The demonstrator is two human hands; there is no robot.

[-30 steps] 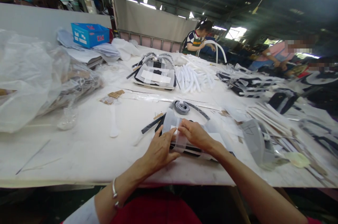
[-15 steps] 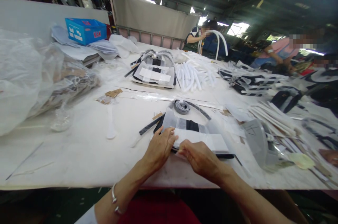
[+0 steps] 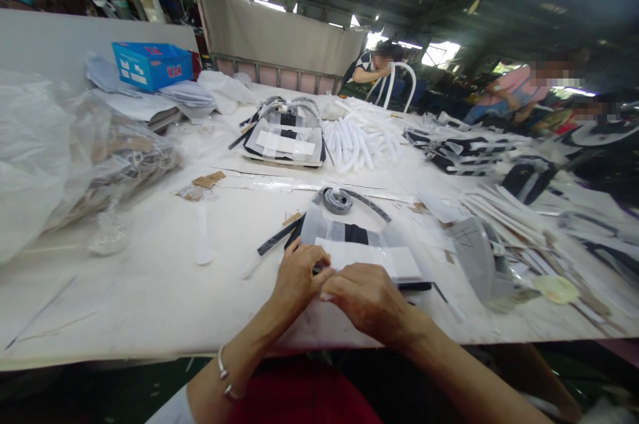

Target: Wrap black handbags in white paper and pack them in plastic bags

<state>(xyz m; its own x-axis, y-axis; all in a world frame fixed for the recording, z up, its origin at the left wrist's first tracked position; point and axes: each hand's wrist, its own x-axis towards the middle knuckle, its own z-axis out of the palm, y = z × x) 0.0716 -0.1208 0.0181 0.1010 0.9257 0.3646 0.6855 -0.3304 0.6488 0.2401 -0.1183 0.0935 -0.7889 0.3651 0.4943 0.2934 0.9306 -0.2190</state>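
A black bag (image 3: 356, 233) wrapped in white translucent sheeting lies on the table in front of me. A white strip (image 3: 402, 263) lies across its front, and a coiled grey strap (image 3: 337, 200) sits at its far end. My left hand (image 3: 301, 275) is closed over the bag's near left corner, fingers curled on the wrapping. Close against it, my right hand (image 3: 368, 299) is closed in a pinch, with a small bit of white wrapping showing at its fingertips. Both hands hide the near left edge of the bag.
Another wrapped bag (image 3: 284, 138) lies farther back beside a heap of white tubes (image 3: 349, 144). Plastic bags (image 3: 40, 158) and a blue box (image 3: 152, 66) are at left. At right are a grey piece (image 3: 472, 257), strips (image 3: 504, 217) and stacked bags (image 3: 464, 148). Two co-workers stand beyond.
My right hand has moved left, close against my left hand at the bag's corner. A co-worker at the back has lowered the white tubes and bent forward.
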